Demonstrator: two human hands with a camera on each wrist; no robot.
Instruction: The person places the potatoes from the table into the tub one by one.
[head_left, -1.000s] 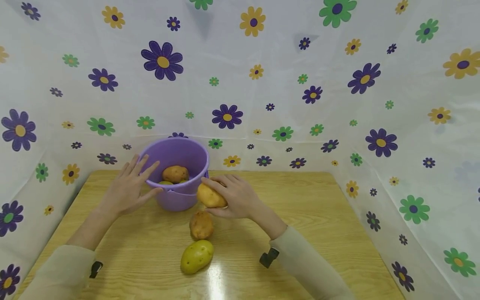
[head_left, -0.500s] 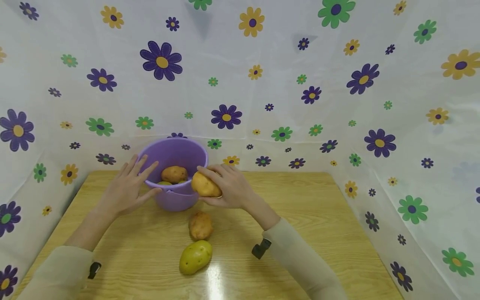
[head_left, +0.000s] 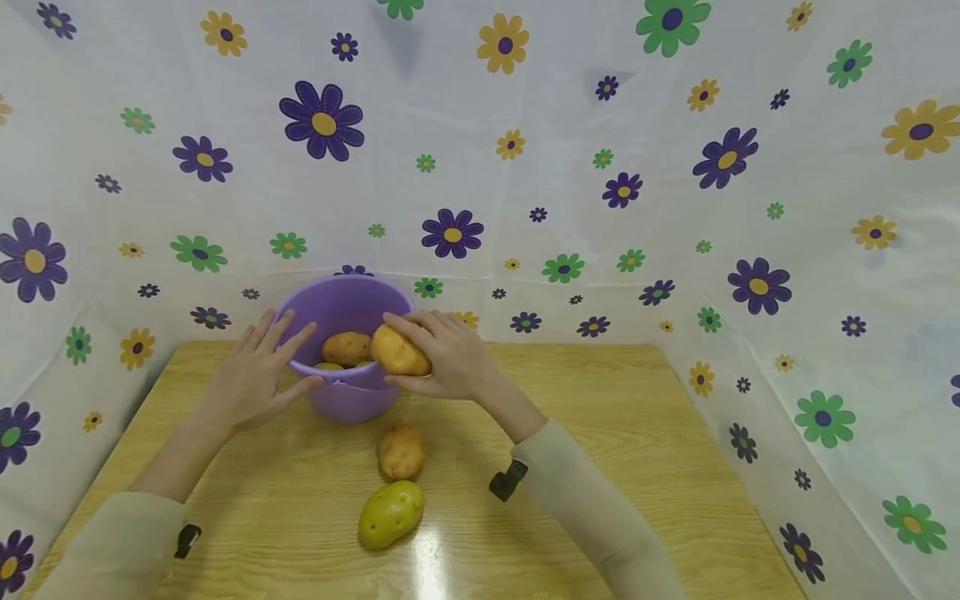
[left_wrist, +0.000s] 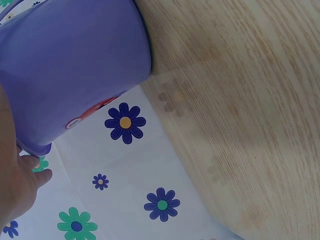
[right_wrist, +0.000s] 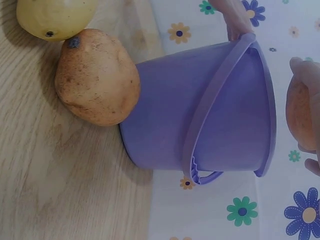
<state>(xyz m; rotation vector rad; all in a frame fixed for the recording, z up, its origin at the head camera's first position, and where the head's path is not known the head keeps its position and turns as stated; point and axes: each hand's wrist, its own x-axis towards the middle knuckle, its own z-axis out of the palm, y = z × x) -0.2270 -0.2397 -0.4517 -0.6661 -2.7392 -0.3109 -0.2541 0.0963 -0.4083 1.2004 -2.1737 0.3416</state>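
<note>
A purple bucket [head_left: 352, 398] stands on the wooden table, with a brown potato [head_left: 347, 348] and greenish ones partly visible inside. My left hand [head_left: 251, 379] rests on the bucket's left rim, its fingers spread. My right hand [head_left: 453, 360] grips a light yellow-brown potato [head_left: 401, 350] at the bucket's right rim; in the right wrist view this potato [right_wrist: 300, 117] is just above the bucket's mouth. In front of the bucket lie a rough brown potato [head_left: 401, 452] and a smooth green-yellow potato [head_left: 391, 514], close together.
The wooden table [head_left: 585, 467] extends to both sides of the bucket. White cloth [head_left: 480, 183] printed with flowers encloses the table at the back and sides. The bucket's handle [right_wrist: 200, 125] hangs down along its side.
My right hand has carried the light potato up and left, from beside the bucket to its right rim. My left hand and the two potatoes on the table have stayed put.
</note>
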